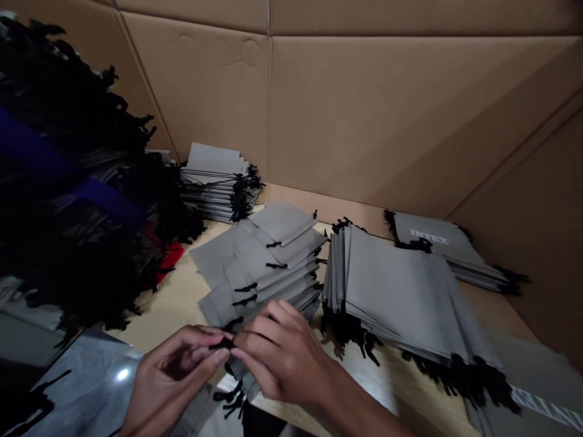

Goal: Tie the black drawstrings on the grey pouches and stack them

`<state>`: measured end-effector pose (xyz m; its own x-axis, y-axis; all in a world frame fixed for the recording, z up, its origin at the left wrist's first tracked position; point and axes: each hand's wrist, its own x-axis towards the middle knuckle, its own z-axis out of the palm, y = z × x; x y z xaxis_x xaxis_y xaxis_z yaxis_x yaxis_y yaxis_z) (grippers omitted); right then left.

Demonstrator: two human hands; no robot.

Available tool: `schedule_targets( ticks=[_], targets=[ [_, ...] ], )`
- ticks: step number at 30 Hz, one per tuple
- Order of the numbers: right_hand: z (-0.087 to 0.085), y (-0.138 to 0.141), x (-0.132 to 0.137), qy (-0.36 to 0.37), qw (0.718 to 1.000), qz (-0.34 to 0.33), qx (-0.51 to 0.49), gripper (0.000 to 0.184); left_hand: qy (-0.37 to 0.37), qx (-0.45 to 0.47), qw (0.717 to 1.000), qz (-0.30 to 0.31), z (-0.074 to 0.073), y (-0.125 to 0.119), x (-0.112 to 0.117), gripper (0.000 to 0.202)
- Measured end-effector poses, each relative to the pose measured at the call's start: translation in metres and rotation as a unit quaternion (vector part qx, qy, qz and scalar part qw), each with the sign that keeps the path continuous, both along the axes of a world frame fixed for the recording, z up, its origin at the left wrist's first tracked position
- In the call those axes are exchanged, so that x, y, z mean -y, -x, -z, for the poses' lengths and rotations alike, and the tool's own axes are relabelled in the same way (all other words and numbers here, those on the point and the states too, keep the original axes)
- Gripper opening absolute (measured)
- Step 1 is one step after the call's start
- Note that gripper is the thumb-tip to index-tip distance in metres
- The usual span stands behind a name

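Note:
My left hand [175, 373] and my right hand [280, 355] meet at the front of the table, their fingertips pinching a black drawstring cord [223, 343]. The cord belongs to a grey pouch [237, 367], mostly hidden beneath my fingers. Just beyond my right hand lies a fanned stack of grey drawstring pouches [257, 261] with black cord ends. A thicker grey stack [396, 291] lies to its right, and another stack [214, 176] stands at the back. Further right, a stack of pouches printed INTEX [432, 238] rests near the corner.
A tall heap of pouches with black cords [68, 212], crossed by a blue strap [68, 170], rises at the left. A glossy plastic sheet [86, 382] lies at the lower left. Cardboard walls [364, 121] enclose the back and right of the pale wooden table [155, 315].

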<state>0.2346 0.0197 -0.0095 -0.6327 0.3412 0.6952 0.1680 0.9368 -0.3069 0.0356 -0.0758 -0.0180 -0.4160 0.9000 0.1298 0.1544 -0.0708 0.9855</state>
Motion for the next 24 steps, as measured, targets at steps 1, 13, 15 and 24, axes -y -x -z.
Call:
schedule_targets(
  ticks=[1, 13, 15, 24],
  targets=[
    [0.0, 0.0, 0.0, -0.004, 1.0, 0.002, 0.007, 0.012, 0.015, 0.001, 1.0, -0.003, -0.003, 0.0, 0.001, 0.024],
    [0.002, 0.005, 0.001, -0.022, 0.997, 0.012, 0.075, 0.017, 0.012, -0.214, 0.974, 0.068, -0.017, 0.013, 0.007, 0.007],
    [0.001, 0.005, 0.001, -0.026, 0.997, 0.002, 0.072, 0.015, 0.014, -0.21, 0.975, 0.068, -0.016, 0.014, 0.008, 0.006],
    [0.006, 0.002, 0.004, -0.051, 0.998, -0.017, 0.01, 0.011, 0.101, -0.14, 0.966, 0.195, -0.035, 0.023, -0.001, 0.015]
  ],
)
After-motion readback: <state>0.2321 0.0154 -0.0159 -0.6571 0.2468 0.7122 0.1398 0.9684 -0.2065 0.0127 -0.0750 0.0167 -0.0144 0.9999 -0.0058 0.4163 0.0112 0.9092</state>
